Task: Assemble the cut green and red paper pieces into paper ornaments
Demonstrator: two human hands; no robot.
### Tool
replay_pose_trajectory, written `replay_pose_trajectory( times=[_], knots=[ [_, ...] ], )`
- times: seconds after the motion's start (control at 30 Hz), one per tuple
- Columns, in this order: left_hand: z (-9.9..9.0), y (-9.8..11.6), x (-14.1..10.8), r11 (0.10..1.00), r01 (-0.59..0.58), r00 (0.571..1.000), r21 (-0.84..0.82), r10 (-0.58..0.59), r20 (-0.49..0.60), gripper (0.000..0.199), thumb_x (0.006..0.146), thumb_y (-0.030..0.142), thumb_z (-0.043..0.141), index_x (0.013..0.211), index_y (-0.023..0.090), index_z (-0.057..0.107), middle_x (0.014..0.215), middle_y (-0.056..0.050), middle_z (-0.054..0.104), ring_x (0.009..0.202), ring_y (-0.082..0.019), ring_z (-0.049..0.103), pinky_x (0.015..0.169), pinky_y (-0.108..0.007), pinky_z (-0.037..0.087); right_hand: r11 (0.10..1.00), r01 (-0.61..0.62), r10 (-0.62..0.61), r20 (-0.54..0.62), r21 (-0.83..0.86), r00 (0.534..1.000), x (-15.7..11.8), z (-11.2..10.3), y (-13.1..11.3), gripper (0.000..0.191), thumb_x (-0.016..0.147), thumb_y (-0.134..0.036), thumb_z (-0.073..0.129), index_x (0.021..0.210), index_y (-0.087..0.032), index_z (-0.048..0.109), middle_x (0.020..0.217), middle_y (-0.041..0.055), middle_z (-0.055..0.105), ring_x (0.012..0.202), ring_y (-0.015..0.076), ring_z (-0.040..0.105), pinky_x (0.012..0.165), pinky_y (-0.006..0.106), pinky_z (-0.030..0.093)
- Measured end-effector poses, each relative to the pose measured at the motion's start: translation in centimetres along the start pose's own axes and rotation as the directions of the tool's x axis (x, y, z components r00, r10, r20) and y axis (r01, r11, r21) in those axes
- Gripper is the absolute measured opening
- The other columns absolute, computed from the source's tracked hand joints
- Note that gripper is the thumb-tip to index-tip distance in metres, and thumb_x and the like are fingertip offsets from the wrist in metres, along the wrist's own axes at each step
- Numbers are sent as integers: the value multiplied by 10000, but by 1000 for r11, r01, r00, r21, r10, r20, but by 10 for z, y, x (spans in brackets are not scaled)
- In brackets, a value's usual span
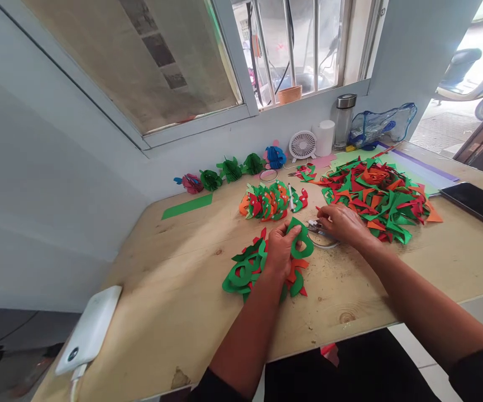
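Note:
My left hand (281, 248) is closed on a green paper cutout (303, 245) with a round hole, pinched between thumb and fingers. Under and beside that hand lies a loose pile of green, red and orange paper cutouts (241, 273). To the right, my right hand (342, 221) is closed, its fingertips over a small white and metallic item (314, 225) whose kind I cannot make out. A thin white ring (323, 243) lies on the table below these fingers. What exactly the right fingers grip is hidden.
Behind the hands sit layered paper pieces (266, 201) and a white pen (290, 198). At right is a large heap of paper scraps (386, 195), with a black phone (478, 206) beyond. Paper flowers (229, 168), a small fan (302, 146) and a bottle (344, 123) line the wall.

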State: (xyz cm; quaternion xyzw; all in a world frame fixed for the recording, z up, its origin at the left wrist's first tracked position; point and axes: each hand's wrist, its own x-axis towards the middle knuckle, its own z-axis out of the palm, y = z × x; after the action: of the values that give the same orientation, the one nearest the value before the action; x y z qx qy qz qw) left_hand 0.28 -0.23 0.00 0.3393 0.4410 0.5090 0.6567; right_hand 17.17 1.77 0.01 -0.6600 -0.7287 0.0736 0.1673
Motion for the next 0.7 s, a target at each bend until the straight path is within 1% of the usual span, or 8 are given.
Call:
replay_pose_trajectory(
  times=[0.13,0.3,0.47,0.7],
  knots=[
    [0,-1,1,1000,5,1000,12,-5,14,257,532,304,750,661,126,617,572,16,560,462,-58,472,432,-180,392,998,31,-31,3,-51,1000,1,3,0,202,792,-231,471,815,-204,670,832,58,673,789,189,547,608,268,301],
    [-1,-3,3,1000,-5,1000,12,4,10,239,542,298,748,648,127,618,560,21,550,454,-53,459,434,-184,392,996,63,-63,14,-66,998,3,6,1,204,787,-234,468,786,-192,668,793,65,676,755,186,550,604,273,295],
    [-1,-3,3,1000,-5,1000,8,5,24,237,552,295,743,664,124,622,574,17,563,449,-50,457,431,-183,391,999,40,-40,29,-31,999,4,9,2,176,761,-218,484,757,-190,658,754,51,674,709,176,553,581,269,281],
    [-2,-4,4,1000,-16,999,10,15,30,236,557,292,739,684,124,632,588,13,570,459,-54,468,431,-184,394,1000,26,-26,10,15,1000,4,11,1,128,725,-209,517,737,-194,643,737,32,667,694,167,535,577,269,269]
  ],
)
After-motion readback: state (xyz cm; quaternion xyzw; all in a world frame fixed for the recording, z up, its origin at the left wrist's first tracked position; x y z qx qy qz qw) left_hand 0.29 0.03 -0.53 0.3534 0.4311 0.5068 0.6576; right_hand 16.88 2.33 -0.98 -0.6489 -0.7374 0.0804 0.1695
